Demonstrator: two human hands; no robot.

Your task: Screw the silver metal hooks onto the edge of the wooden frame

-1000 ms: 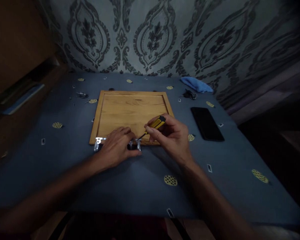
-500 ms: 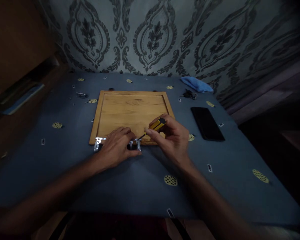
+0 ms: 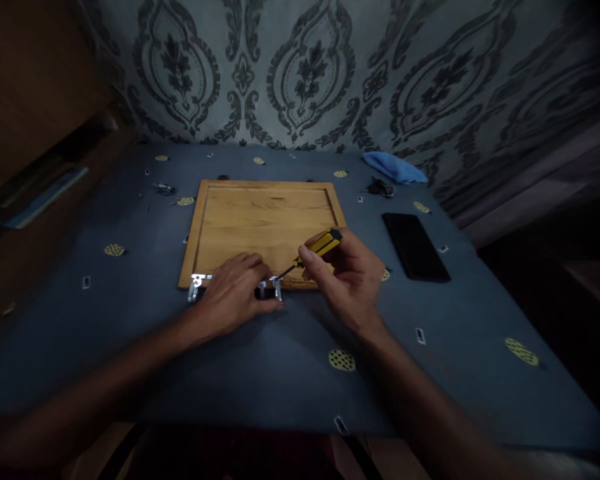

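Note:
A framed wooden panel (image 3: 265,223) lies flat on the table. Along its near edge sits a silver metal fitting (image 3: 197,283) with a dark middle part, largely covered by my left hand (image 3: 237,287). The fingers of that hand bend over the panel's edge and the thumb lies on the near side, holding the fitting in place. My right hand (image 3: 347,277) pinches the yellow and black handle of a screwdriver (image 3: 320,245) between thumb and fingers. The screwdriver slants down to the left, its tip at the fitting's right end; any screw there is too small to make out.
A black phone (image 3: 415,247) lies right of the panel on the patterned blue tablecloth (image 3: 230,393). Behind it are a dark bunch of keys (image 3: 380,188) and a blue cloth (image 3: 395,167). Small metal parts (image 3: 163,189) lie at the back left. A patterned wall (image 3: 310,73) stands behind.
My right hand has shifted slightly right, its grip moving up along the screwdriver handle, which now leans a little differently. The tip remains at the fitting. My left hand has stayed put.

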